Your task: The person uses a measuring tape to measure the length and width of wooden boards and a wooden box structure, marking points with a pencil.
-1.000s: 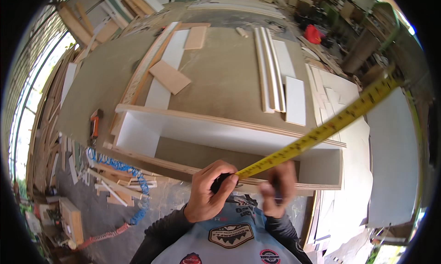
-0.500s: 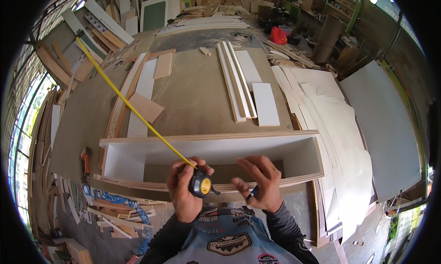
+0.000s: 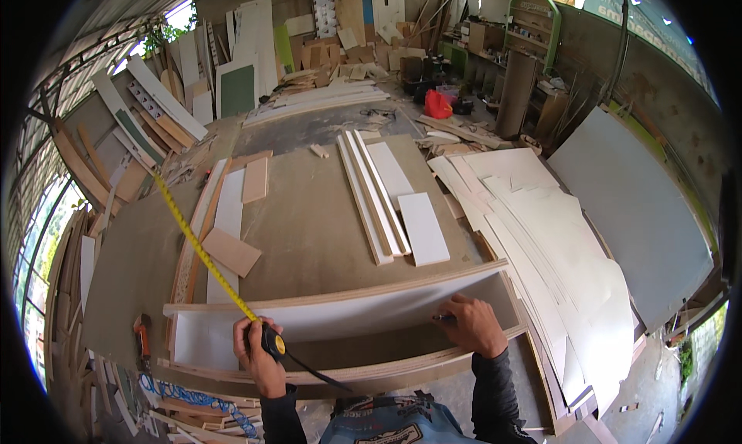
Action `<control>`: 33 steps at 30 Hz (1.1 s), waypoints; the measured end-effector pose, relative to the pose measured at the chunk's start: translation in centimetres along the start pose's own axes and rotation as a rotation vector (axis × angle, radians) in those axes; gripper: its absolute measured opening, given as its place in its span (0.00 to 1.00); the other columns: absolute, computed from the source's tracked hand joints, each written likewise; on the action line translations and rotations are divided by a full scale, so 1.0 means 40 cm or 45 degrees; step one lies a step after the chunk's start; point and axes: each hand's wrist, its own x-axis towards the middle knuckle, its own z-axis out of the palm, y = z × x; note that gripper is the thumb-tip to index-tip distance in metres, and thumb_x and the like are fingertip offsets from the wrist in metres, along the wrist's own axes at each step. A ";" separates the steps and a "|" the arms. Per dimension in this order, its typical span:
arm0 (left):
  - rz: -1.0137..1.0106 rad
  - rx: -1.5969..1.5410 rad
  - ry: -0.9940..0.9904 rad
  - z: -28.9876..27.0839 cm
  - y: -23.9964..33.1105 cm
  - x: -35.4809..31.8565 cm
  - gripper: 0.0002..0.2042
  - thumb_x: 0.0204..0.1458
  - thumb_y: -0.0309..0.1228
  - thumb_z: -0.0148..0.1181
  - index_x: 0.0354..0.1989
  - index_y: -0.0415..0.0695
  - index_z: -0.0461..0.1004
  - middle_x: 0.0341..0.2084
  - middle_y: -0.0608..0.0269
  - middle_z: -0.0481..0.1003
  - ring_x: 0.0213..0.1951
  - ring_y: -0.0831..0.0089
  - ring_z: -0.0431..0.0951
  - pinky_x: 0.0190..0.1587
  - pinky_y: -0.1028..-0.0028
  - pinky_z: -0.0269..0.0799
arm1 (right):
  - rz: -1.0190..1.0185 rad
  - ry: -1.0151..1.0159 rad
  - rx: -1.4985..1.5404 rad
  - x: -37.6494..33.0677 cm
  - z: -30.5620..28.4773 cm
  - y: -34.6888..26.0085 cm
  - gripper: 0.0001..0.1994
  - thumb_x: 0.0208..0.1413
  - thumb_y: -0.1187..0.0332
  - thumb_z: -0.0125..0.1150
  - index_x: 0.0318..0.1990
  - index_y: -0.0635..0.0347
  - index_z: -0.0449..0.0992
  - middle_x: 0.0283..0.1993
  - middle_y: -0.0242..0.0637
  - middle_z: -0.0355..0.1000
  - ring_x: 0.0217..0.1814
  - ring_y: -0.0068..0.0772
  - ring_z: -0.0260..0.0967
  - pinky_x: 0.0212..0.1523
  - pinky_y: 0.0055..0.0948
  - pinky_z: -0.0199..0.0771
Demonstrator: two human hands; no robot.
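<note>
My left hand [image 3: 261, 367] is wrapped round a black and yellow tape measure [image 3: 273, 342] above the left part of a long, shallow wooden box [image 3: 371, 311] with white inner faces. From the case the yellow tape blade [image 3: 193, 241] runs out to the far left, over the worktable. A dark strap hangs from the case toward the box's near edge. My right hand [image 3: 478, 326], fingers curled, grips a slim dark pen [image 3: 444, 317] over the right part of the box. Whether the pen touches the box I cannot tell.
White strips [image 3: 371, 200] and a white panel [image 3: 423, 229] lie on the brown worktable [image 3: 297, 212]. Thin white sheets [image 3: 541, 235] are heaped at the right. An orange-handled tool [image 3: 141, 337] and a coiled blue hose [image 3: 185, 398] are at the left. Boards lean at the back.
My hands have moved apart: the left with the tape measure toward the left, the right with the pen toward the box's right end. The view has tilted up, and the blade's marked face now shows.
</note>
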 end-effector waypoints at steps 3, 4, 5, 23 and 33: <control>-0.017 -0.074 0.017 -0.001 -0.005 0.000 0.04 0.63 0.28 0.55 0.38 0.41 0.70 0.31 0.60 0.74 0.33 0.73 0.74 0.36 0.72 0.76 | 0.043 -0.096 -0.006 0.009 -0.008 0.002 0.11 0.56 0.60 0.68 0.35 0.59 0.84 0.33 0.43 0.79 0.37 0.50 0.78 0.39 0.43 0.78; -0.064 -0.100 0.016 -0.002 -0.007 0.000 0.04 0.62 0.28 0.56 0.38 0.42 0.70 0.30 0.60 0.73 0.33 0.72 0.74 0.35 0.71 0.75 | 0.060 -0.118 0.008 0.008 -0.012 0.001 0.12 0.57 0.59 0.67 0.36 0.59 0.85 0.33 0.44 0.79 0.37 0.51 0.78 0.40 0.43 0.77; -0.110 -0.126 0.015 0.000 -0.006 0.002 0.04 0.62 0.28 0.57 0.37 0.43 0.70 0.30 0.60 0.73 0.32 0.72 0.74 0.35 0.71 0.74 | 0.065 -0.120 0.023 0.010 -0.016 0.002 0.12 0.57 0.59 0.67 0.36 0.60 0.85 0.34 0.45 0.79 0.37 0.52 0.78 0.40 0.44 0.77; -0.151 -0.100 0.123 -0.005 -0.017 0.007 0.05 0.61 0.29 0.56 0.38 0.42 0.70 0.28 0.58 0.73 0.29 0.69 0.74 0.32 0.70 0.74 | 0.025 -0.084 0.169 0.009 -0.023 0.018 0.13 0.58 0.60 0.68 0.38 0.61 0.84 0.33 0.45 0.78 0.35 0.52 0.77 0.36 0.42 0.77; -0.121 -0.161 0.164 -0.003 -0.004 0.004 0.04 0.61 0.28 0.55 0.39 0.41 0.70 0.30 0.58 0.73 0.30 0.69 0.74 0.32 0.70 0.75 | 0.038 -0.092 0.208 0.013 -0.029 0.003 0.14 0.59 0.57 0.66 0.41 0.59 0.85 0.36 0.45 0.79 0.38 0.53 0.78 0.40 0.43 0.78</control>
